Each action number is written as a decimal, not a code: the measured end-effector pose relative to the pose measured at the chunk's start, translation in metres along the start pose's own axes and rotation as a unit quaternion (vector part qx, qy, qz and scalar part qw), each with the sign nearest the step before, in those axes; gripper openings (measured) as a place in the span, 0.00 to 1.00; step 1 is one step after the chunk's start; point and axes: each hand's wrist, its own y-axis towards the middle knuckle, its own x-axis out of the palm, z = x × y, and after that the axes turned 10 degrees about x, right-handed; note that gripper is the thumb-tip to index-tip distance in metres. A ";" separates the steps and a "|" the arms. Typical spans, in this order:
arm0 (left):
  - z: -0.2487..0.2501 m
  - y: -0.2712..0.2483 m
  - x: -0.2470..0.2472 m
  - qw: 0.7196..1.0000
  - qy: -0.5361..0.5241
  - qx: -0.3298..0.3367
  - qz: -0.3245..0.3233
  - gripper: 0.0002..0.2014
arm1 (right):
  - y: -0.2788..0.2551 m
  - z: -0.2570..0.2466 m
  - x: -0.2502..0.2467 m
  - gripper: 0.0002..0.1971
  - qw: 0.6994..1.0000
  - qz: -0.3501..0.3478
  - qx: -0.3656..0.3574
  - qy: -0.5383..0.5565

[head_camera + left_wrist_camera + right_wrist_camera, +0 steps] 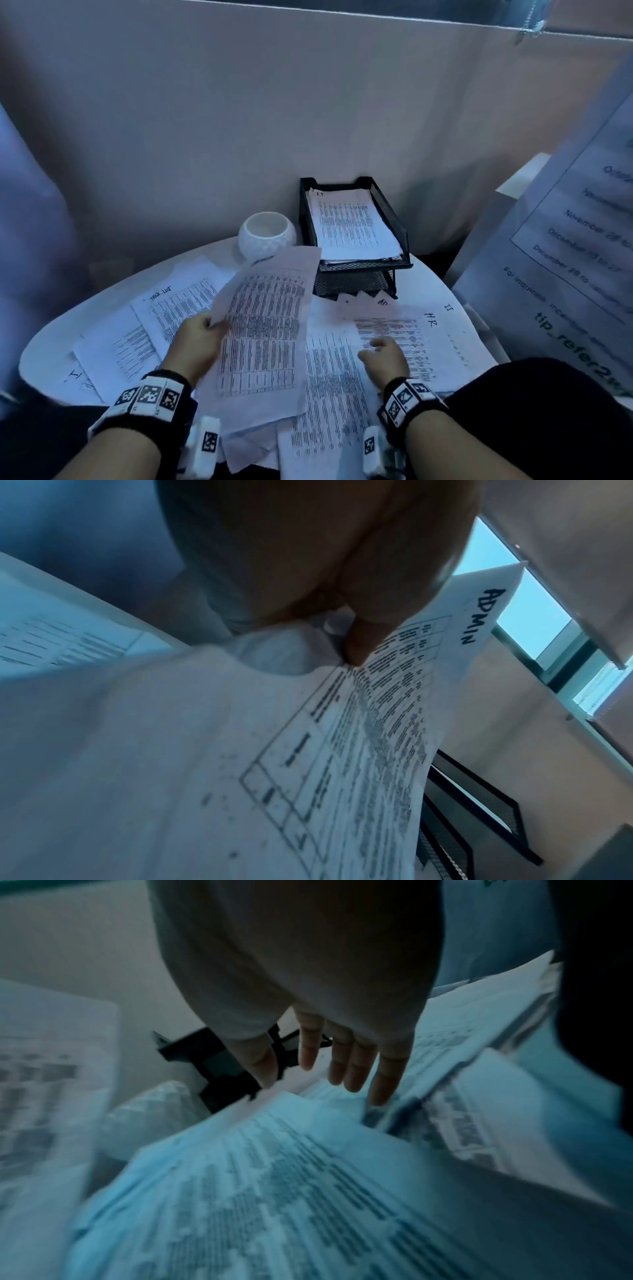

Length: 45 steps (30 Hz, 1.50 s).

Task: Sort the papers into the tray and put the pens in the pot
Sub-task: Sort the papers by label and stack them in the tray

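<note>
Left hand (197, 337) pinching printed sheet (263, 329) lifted above counter (44, 346), right hand (385, 354) flat-fingered over loose papers (337, 387), holding nothing, tray (394, 219) part-filled beside empty pot (267, 234)

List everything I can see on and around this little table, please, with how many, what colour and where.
Table: one, white, round, under the papers.
Loose papers: many overlapping sheets, exact count unclear, white with black print, spread across the table.
Held sheet: one, white, handwritten ADMIN at its top, lifted above the table's middle.
Tray: one, black mesh, two tiers, at the table's back; the top tier holds a stack headed IT.
Pot: one, white, round, left of the tray; no pens visible inside.
Notice: one, white printed sheet, far right.
Wristbands: two, black with square markers.
Left hand: pinches the held sheet's edge.
Right hand: fingers straight, over the right-hand papers.
</note>
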 end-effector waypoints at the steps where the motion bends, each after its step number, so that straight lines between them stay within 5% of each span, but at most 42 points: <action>1: -0.001 0.000 -0.003 1.000 0.006 -0.007 0.012 0.17 | 0.004 0.006 -0.001 0.22 0.999 -0.005 0.026 -0.026; 4: -0.007 0.003 -0.004 1.000 0.013 -0.027 0.010 0.13 | 0.011 0.017 0.001 0.26 0.995 -0.036 0.065 -0.071; 8: -0.005 0.003 -0.004 0.999 0.012 -0.031 0.020 0.10 | 0.010 0.008 0.006 0.05 0.992 0.012 -0.004 -0.125; 12: -0.004 0.005 -0.007 0.998 0.020 -0.035 0.046 0.08 | 0.001 -0.018 -0.005 0.13 0.989 0.054 -0.098 -0.093; 15: -0.002 0.008 -0.011 0.997 0.011 -0.050 0.055 0.10 | -0.005 -0.028 -0.013 0.11 0.984 0.055 -0.140 -0.093; 22: -0.006 0.008 -0.013 0.998 0.008 -0.047 0.050 0.09 | -0.010 -0.014 -0.014 0.15 0.987 0.070 -0.128 -0.070; 26: -0.009 0.009 -0.014 0.997 0.009 -0.050 0.054 0.09 | -0.007 -0.015 -0.015 0.04 0.985 0.104 -0.116 -0.079; 33: -0.009 0.010 -0.013 0.998 0.014 -0.047 0.049 0.10 | -0.005 -0.013 -0.020 0.15 0.976 0.087 -0.158 -0.126; 40: -0.010 0.010 -0.015 0.997 0.032 -0.042 0.054 0.09 | -0.040 -0.055 -0.039 0.12 0.952 0.039 -0.304 -0.015; 45: -0.004 0.009 -0.014 0.998 0.024 -0.032 0.058 0.09 | -0.054 -0.082 -0.053 0.12 0.920 0.041 -0.328 0.212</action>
